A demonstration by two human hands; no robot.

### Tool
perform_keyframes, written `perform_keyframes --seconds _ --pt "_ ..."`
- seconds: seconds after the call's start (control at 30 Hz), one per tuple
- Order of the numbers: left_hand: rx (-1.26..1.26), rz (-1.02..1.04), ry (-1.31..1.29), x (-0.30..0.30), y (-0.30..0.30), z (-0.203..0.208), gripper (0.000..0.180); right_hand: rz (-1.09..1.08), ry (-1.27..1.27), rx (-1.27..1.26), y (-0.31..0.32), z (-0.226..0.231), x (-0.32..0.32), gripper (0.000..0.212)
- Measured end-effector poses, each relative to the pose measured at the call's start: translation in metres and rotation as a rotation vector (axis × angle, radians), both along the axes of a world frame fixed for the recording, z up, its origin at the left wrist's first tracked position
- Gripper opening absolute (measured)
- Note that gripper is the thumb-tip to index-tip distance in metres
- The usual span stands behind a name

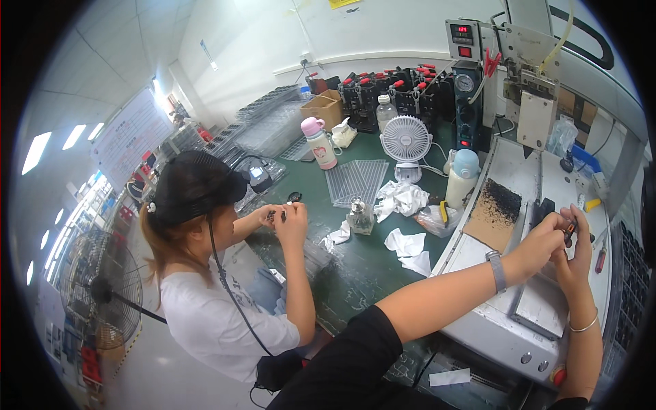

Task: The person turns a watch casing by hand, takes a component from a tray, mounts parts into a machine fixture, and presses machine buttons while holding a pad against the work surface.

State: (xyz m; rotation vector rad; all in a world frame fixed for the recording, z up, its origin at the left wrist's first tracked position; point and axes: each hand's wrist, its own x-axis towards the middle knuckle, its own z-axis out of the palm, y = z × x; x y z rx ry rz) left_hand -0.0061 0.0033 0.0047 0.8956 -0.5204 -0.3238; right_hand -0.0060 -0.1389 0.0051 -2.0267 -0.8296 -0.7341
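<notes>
My left hand (pixel 536 246), a grey band on its wrist, meets my right hand (pixel 575 256) over the white machine bed (pixel 471 290) at the right. Between the fingertips of both is a small black part (pixel 569 234) with an orange spot; the fingers cover most of it. Just behind my left hand a black block-shaped fixture (pixel 542 210) stands on the bed. Farther left lies a brown cardboard sheet (pixel 486 229), its far end heaped with many tiny black pieces (pixel 502 198).
At the left a co-worker (pixel 219 301) holds small dark parts. The green table (pixel 342 273) bears a small fan (pixel 406 140), a glass bottle (pixel 360 217), crumpled tissues (pixel 403 198) and a blue-lidded flask (pixel 462 181). The machine's press head (pixel 536 119) hangs over the bed.
</notes>
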Motion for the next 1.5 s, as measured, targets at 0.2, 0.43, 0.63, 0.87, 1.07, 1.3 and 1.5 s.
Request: perform_keyframes --seconds 0.2,0.43,0.63,0.87,1.07,1.3,1.5 --pt "0.021 0.013 -0.043 0.0 -0.004 -0.003 0.024 0.013 0.003 0.001 -0.002 0.001 0.002 0.057" --pt "0.041 0.003 -0.067 0.002 -0.002 -0.003 0.022 0.002 0.005 0.006 -0.003 0.002 0.003 0.063" --pt "0.066 0.003 -0.065 0.002 -0.001 -0.005 0.021 0.004 0.006 0.013 -0.003 0.001 0.003 0.065" --pt "0.04 -0.002 -0.048 0.001 -0.001 -0.008 0.021 0.012 0.007 0.028 0.001 0.002 0.0 0.065" --pt "0.148 0.076 -0.125 0.007 0.005 -0.003 0.035 -0.009 -0.037 0.009 -0.001 -0.001 0.007 0.062" --pt "0.082 0.114 -0.189 -0.005 0.007 0.002 0.038 0.073 -0.213 -0.008 0.002 0.004 0.007 0.078" --pt "0.118 0.145 -0.186 -0.013 0.005 0.013 0.038 0.08 -0.207 0.012 0.001 0.007 0.002 0.069"
